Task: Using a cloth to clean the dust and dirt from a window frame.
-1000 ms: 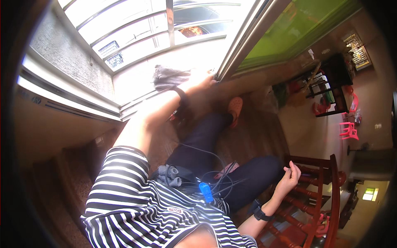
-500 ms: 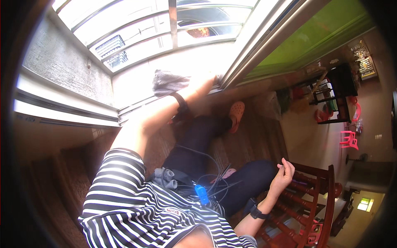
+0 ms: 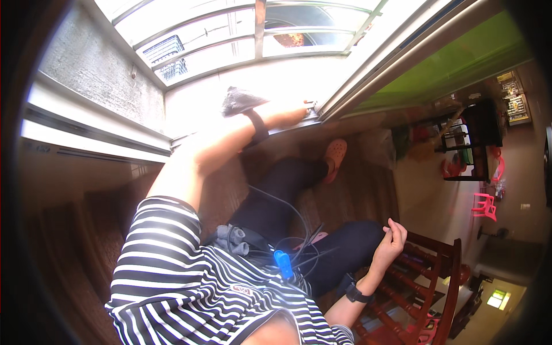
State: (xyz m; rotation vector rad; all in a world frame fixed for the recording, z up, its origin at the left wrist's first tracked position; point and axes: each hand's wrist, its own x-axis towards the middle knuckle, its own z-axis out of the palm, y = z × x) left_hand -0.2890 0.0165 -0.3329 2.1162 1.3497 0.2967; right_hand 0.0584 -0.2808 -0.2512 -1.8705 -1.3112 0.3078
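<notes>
My left arm reaches across to the sill of a window. My left hand point(image 3: 292, 114), washed out by bright light, is at the lower edge of the green-tinted sliding window panel point(image 3: 414, 77), next to a small metal fitting point(image 3: 312, 107). Its fingers are too overexposed to read. Beside my left wrist, a grey cloth point(image 3: 240, 100) lies bunched on the white sill point(image 3: 198, 103). My right hand point(image 3: 393, 240) is raised near the wooden railing, empty, its fingers loosely bent and partly apart.
Metal bars point(image 3: 260, 29) cross the window opening, with a blue basket point(image 3: 167, 54) beyond them. Brown stairs point(image 3: 92, 241) run beneath me. A dark red wooden railing point(image 3: 440, 270) stands at the right. Cables point(image 3: 305, 230) and a blue clip point(image 3: 283, 264) hang at my waist.
The view has shifted slightly, so the window sits further right. The grey cloth looks more bunched up into a peak. My left hand remains at the panel's edge; my right hand barely moved.
</notes>
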